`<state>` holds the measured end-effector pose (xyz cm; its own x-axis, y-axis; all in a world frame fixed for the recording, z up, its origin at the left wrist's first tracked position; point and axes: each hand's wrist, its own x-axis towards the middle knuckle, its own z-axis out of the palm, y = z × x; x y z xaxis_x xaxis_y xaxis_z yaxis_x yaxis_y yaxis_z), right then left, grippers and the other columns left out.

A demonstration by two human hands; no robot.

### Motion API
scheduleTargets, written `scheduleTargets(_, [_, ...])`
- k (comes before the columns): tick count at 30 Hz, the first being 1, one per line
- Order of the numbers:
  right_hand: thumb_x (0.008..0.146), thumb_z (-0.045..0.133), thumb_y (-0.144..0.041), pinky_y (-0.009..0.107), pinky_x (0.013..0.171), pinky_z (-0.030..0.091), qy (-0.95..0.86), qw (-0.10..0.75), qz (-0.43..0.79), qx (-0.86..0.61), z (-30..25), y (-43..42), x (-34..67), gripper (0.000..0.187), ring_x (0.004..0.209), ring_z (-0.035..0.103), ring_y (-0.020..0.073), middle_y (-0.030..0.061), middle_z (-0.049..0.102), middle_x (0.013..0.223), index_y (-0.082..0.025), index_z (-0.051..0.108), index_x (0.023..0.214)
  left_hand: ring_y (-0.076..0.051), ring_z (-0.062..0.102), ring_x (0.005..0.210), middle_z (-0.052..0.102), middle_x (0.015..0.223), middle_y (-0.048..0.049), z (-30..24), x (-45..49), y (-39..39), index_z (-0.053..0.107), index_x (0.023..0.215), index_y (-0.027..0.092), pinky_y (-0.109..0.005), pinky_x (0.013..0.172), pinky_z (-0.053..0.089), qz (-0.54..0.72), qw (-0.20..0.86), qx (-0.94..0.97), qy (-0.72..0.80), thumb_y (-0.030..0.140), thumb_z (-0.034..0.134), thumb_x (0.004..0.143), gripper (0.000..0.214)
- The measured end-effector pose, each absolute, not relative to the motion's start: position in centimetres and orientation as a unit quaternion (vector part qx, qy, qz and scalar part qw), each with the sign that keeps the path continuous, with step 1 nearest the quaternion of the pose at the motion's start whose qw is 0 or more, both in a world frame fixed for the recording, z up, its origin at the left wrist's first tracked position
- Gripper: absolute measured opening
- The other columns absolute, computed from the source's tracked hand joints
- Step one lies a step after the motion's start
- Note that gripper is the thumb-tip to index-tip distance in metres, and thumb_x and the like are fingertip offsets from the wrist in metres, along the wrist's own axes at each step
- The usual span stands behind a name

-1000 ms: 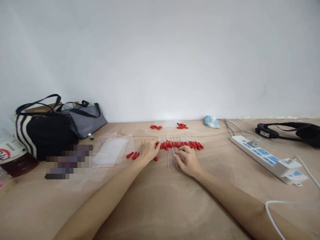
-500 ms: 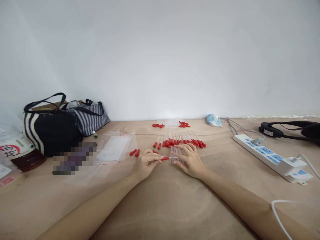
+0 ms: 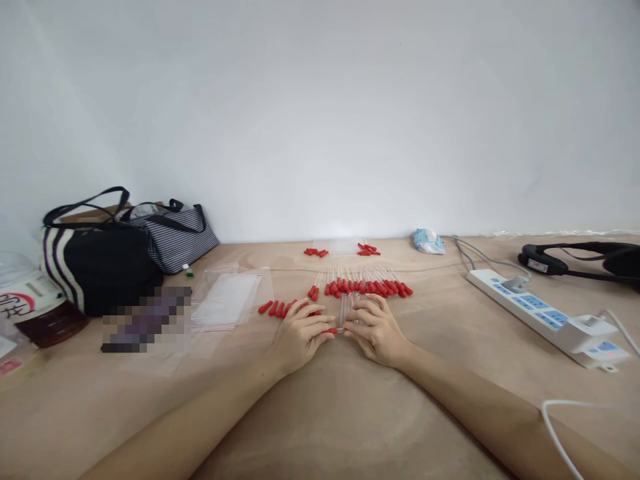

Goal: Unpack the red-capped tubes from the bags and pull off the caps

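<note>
My left hand and my right hand meet over the brown table. The left pinches a small red rubber cap. My right hand's fingers are curled on a thin clear glass tube whose end touches the cap. Just beyond lies a row of clear tubes with red caps. Several loose red caps lie left of my left hand. Two small clusters of red caps sit farther back near the wall.
Clear plastic bags lie to the left. Two striped bags stand at far left beside a labelled bottle. A white power strip and black headset are on the right, with a blue tissue pack by the wall.
My left hand came back from the row of caps carrying one red cap. Both hands drew together toward me, meeting at the tube.
</note>
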<state>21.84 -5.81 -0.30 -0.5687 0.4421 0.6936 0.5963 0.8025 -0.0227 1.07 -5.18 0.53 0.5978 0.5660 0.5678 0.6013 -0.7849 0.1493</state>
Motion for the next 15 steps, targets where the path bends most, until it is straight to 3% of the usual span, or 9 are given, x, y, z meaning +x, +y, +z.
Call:
scheduleTargets(10, [0.082, 0.048, -0.024, 0.048, 0.094, 0.019, -0.882, 0.343, -0.109, -0.304, -0.1, -6.1, 21.9, 0.016, 0.089, 0.050, 0.0180, -0.0004, 0.065, 0.083, -0.027, 0.063, 0.085, -0.017, 0.056, 0.092, 0.070, 0.084, 0.0021, 0.8, 0.9, -5.7, 0.065, 0.077, 0.026, -0.040, 0.094, 0.028, -0.292, 0.037, -0.901, -0.318, 0.024, 0.047, 0.083, 0.020])
scheduleTargets(15, [0.082, 0.048, -0.025, 0.042, 0.085, 0.031, -0.840, 0.380, -0.111, -0.371, -0.9, -5.2, 24.3, 0.017, 0.083, 0.051, 0.0182, 0.0020, 0.064, 0.086, -0.026, 0.065, 0.085, -0.016, 0.058, 0.086, 0.068, 0.083, -0.0008, 0.9, -1.2, -5.0, 0.065, 0.080, 0.024, -0.035, 0.086, 0.039, -0.356, 0.010, -0.857, -0.373, 0.024, 0.047, 0.082, 0.018])
